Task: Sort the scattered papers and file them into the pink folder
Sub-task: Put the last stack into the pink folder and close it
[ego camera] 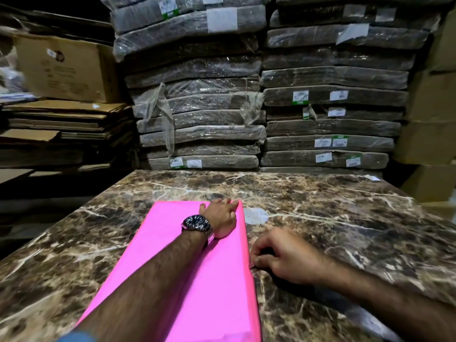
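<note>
On the marble table point(320, 206) in front of the person, the pink folder point(197, 280) lies closed and flat, running from the near edge away toward the middle of the tabletop. No loose papers are anywhere on the stone that I can see, so my guess is the sorting and filing are done, or very nearly, and what remains is only squaring the folder up or shutting it properly (whether any sheets are actually inside, I cannot tell with the cover down). The left hand point(220, 218), with a wristwatch point(197, 224) on that arm, is spread open and pressed palm-down near the folder's far right corner, pinning it. The right hand point(283, 255) is well apart from the left, fingers curled and pinched at the folder's right edge, as if nipping the cover or some small thing there; it is too blurred to tell which. Wrapped bundles point(246, 95) and cardboard boxes point(66, 67) are stacked behind the table.
</note>
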Available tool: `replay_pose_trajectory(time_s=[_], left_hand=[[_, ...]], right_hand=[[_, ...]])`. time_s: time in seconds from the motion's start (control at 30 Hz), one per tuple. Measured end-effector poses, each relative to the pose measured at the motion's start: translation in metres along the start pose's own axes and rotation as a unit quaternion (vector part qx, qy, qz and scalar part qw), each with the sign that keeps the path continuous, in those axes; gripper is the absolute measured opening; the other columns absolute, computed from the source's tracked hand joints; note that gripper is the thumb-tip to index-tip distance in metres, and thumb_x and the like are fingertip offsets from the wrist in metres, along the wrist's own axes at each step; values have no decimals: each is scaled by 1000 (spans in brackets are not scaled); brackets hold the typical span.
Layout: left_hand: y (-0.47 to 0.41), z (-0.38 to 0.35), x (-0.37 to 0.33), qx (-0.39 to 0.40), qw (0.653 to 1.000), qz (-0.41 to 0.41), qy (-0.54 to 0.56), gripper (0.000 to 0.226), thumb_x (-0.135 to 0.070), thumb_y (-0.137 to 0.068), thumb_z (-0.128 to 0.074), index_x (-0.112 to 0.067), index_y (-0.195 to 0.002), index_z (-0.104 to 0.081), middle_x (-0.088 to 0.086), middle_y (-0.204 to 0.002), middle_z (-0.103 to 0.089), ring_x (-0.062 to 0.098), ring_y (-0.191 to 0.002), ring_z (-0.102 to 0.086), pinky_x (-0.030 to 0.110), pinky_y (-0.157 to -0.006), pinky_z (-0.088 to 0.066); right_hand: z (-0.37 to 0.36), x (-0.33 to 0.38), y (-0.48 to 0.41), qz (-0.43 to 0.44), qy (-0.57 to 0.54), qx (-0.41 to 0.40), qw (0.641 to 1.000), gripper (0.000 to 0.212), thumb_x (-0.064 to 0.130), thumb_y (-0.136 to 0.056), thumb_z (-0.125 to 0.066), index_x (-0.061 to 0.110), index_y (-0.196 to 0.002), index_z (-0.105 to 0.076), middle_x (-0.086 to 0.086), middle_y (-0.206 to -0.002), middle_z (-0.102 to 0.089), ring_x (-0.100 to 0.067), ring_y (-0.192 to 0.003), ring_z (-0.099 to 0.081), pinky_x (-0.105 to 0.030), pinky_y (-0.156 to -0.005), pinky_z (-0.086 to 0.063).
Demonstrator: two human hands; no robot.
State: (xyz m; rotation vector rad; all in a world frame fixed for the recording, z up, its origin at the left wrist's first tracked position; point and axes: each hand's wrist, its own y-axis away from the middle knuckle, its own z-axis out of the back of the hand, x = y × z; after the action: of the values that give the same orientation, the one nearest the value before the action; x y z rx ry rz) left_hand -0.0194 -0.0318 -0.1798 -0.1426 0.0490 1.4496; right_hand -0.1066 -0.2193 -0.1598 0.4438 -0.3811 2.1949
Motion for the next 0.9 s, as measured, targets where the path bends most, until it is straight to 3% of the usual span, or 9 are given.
replay_pose_trajectory(time_s=[0.1,0.2,0.27,0.37,0.47,0.6,0.67,0.77,0.9], left_hand=[[11,4,-8,12,1000,15,-7,48,-29,-98,-26,-20,-145,-33,4,-156,-29,26,-138,-34,62,-109,-25],[34,8,-17,27,999,2,-16,44,-38,-100,-25,-14,-134,-39,11,-143,-39,27,-130,-39,58,-101,-33],[59,10,-23,45,999,-25,-10,46,-43,-101,-23,-19,-138,-36,10,-142,-38,26,-132,-37,59,-101,-32],[99,10,-33,74,996,-46,-12,50,-44,-102,-18,-32,-150,-18,4,-158,-19,23,-145,-18,63,-110,-17],[119,2,-40,45,999,-18,-7,50,-44,-101,-17,-40,-150,-12,0,-162,-6,21,-149,-5,63,-114,-6],[115,-5,-40,19,1000,-5,-10,49,-45,-99,-18,-43,-149,-14,-2,-162,-7,20,-149,-6,66,-112,-6],[114,-7,-39,15,1000,-6,-14,49,-45,-99,-17,-43,-148,-15,-1,-161,-9,21,-149,-8,67,-111,-6],[116,-6,-40,13,1000,-9,-11,50,-45,-98,-18,-42,-148,-16,0,-161,-11,22,-149,-10,68,-111,-7],[118,-3,-43,13,1000,-5,-12,51,-44,-99,-19,-40,-149,-17,1,-161,-12,23,-148,-11,69,-111,-8]], right_hand=[[-5,3,12,-25,-8,-37,999,8,17,-85,-67,13,-81,-73,5,-70,-68,5,-61,-56,-3,-56,-37],[-8,4,11,-39,-13,-61,997,8,17,-85,-67,17,-80,-74,6,-73,-69,4,-63,-55,-1,-57,-35],[-12,4,11,-45,-3,-79,996,8,18,-85,-66,18,-81,-74,4,-78,-72,1,-70,-57,-3,-61,-37],[-15,6,12,-48,4,-97,994,10,16,-85,-65,16,-82,-74,4,-78,-72,-4,-72,-59,-3,-58,-37],[-15,10,18,-33,-3,-99,994,8,17,-85,-66,15,-80,-73,3,-78,-72,-4,-71,-61,-9,-60,-41],[-11,23,45,-1,-34,-71,997,19,15,-84,-68,25,-69,-66,14,-66,-63,7,-65,-57,-4,-59,-36],[-9,31,65,20,-53,-37,998,21,15,-84,-68,28,-68,-63,13,-67,-63,3,-66,-58,-9,-61,-40],[-11,43,97,54,-76,-16,996,14,15,-83,-65,21,-70,-65,8,-69,-63,-5,-67,-58,-22,-60,-45],[-17,47,118,64,-105,-57,991,12,16,-83,-64,13,-72,-68,6,-70,-61,-12,-64,-56,-18,-55,-39]])
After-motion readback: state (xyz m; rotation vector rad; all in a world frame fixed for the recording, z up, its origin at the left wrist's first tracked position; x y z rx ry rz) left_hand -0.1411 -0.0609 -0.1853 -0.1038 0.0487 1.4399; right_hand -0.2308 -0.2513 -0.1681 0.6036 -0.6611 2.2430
